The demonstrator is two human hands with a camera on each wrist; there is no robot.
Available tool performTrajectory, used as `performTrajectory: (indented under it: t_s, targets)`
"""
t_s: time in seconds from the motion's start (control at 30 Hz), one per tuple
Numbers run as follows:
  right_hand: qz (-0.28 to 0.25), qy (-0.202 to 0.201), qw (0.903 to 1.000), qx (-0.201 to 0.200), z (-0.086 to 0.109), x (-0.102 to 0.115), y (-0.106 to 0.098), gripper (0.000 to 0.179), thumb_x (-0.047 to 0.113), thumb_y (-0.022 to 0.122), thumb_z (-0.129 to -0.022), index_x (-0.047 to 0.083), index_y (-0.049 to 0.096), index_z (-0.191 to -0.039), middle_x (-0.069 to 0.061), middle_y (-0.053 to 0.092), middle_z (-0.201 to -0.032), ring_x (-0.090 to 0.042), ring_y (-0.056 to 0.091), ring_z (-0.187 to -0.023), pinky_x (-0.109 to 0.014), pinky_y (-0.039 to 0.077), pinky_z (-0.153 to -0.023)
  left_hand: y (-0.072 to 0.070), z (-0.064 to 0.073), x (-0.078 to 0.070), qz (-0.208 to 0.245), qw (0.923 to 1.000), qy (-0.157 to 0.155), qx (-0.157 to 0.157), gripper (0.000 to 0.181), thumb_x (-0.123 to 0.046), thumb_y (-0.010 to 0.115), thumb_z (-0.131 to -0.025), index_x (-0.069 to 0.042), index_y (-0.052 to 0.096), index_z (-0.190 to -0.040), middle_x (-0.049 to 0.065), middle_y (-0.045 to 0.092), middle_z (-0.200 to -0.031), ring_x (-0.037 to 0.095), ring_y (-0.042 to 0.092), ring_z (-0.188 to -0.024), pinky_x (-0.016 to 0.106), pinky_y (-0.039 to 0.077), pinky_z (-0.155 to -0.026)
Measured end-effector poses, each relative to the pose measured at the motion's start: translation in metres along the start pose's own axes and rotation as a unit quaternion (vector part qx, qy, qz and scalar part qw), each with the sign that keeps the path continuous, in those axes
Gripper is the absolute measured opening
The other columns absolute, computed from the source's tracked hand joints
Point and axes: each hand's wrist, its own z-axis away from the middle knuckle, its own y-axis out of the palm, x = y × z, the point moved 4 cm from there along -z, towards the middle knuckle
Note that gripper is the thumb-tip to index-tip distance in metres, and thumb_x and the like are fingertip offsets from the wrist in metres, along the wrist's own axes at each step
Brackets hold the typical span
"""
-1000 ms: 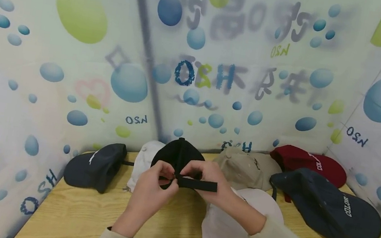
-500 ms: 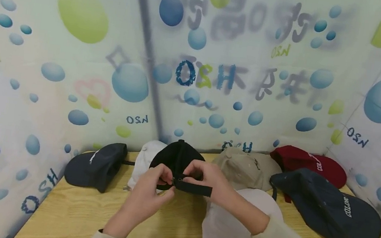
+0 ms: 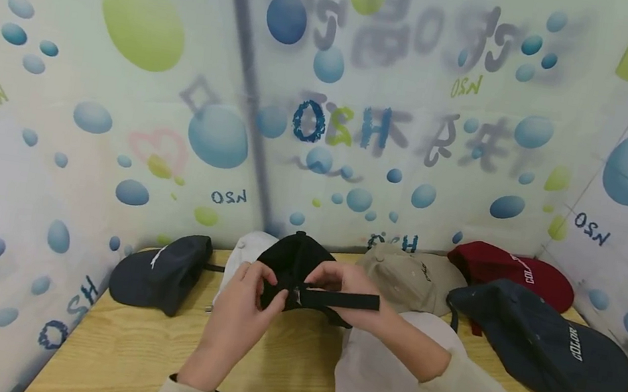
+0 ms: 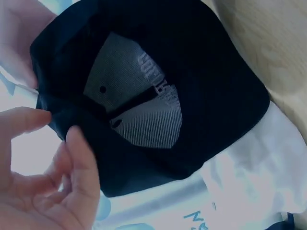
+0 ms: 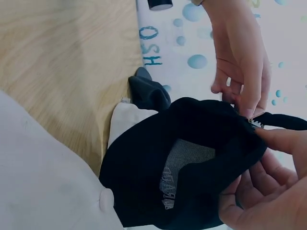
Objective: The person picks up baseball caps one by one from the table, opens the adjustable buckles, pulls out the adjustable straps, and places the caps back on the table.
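Observation:
Both hands hold a black baseball cap point(image 3: 298, 251) with its rear strap facing me. My left hand point(image 3: 239, 319) pinches the back edge beside a small metal buckle point(image 5: 256, 123), thumb and forefinger close to it. My right hand point(image 3: 360, 296) grips the cap's back band on the other side of the buckle, its fingers curled round the cloth. The loose end of the black strap point(image 3: 344, 300) sticks out to the right across the right hand. In the left wrist view the cap's inside point(image 4: 148, 96) shows, with pale mesh-like backing and the reverse of the lettering.
Several caps lie on the wooden table point(image 3: 111, 355): a dark navy one point(image 3: 158, 274) at left, a white one point(image 3: 243, 250) behind the black cap, a pale pink one point(image 3: 369, 378) under my right forearm. Beige point(image 3: 405, 279), red point(image 3: 510, 274) and navy point(image 3: 540, 342) caps are at right.
The strap's loose end sagged slightly half a second ago; now it is straighter and reaches further right. Both hands and the cap appear slightly further right in the head view.

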Motion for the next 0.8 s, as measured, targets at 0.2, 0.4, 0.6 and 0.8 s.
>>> performTrajectory:
  t_s: [0.2,0.4,0.6,0.8]
  targets:
    - [-0.038,0.006,0.9993,0.006,0.0,-0.002,0.001,0.014,0.004,0.066,-0.093,-0.007,0.068,-0.101,-0.023,0.071,-0.097,-0.008,0.065,-0.084,-0.024,0.052,-0.075,0.006,-0.002,0.004,0.101,0.9919,-0.045,0.063,0.014,-0.022,0.069,-0.095,-0.012,0.063,-0.103,0.002,0.067,-0.095,0.009,0.067,-0.084,0.023,0.058,-0.074]
    - [-0.037,0.015,0.9992,-0.004,-0.002,-0.007,0.005,0.015,0.007,0.068,-0.093,-0.005,0.07,-0.101,-0.02,0.072,-0.097,-0.009,0.067,-0.083,-0.025,0.053,-0.075,0.012,-0.005,0.008,0.177,0.9796,-0.045,0.083,0.016,-0.013,0.067,-0.095,-0.007,0.069,-0.109,0.007,0.073,-0.105,0.017,0.072,-0.094,0.028,0.06,-0.08]
    - [0.002,0.015,0.9997,-0.02,-0.005,-0.009,0.008,0.012,0.006,0.069,-0.092,-0.002,0.073,-0.099,-0.017,0.074,-0.095,-0.017,0.071,-0.086,-0.022,0.054,-0.077,0.011,-0.008,0.007,0.17,0.9801,-0.059,0.084,0.015,-0.007,0.068,-0.093,-0.003,0.07,-0.107,0.009,0.074,-0.099,0.019,0.073,-0.091,0.029,0.06,-0.078]
    - [0.028,0.052,0.9981,-0.018,-0.005,-0.008,0.013,0.009,0.012,0.071,-0.092,0.006,0.074,-0.098,-0.007,0.075,-0.095,-0.013,0.071,-0.088,-0.022,0.055,-0.079,0.011,-0.009,0.008,0.146,0.9848,-0.06,0.072,0.011,-0.003,0.066,-0.09,-0.005,0.07,-0.1,0.007,0.073,-0.092,0.013,0.07,-0.082,0.026,0.059,-0.074]
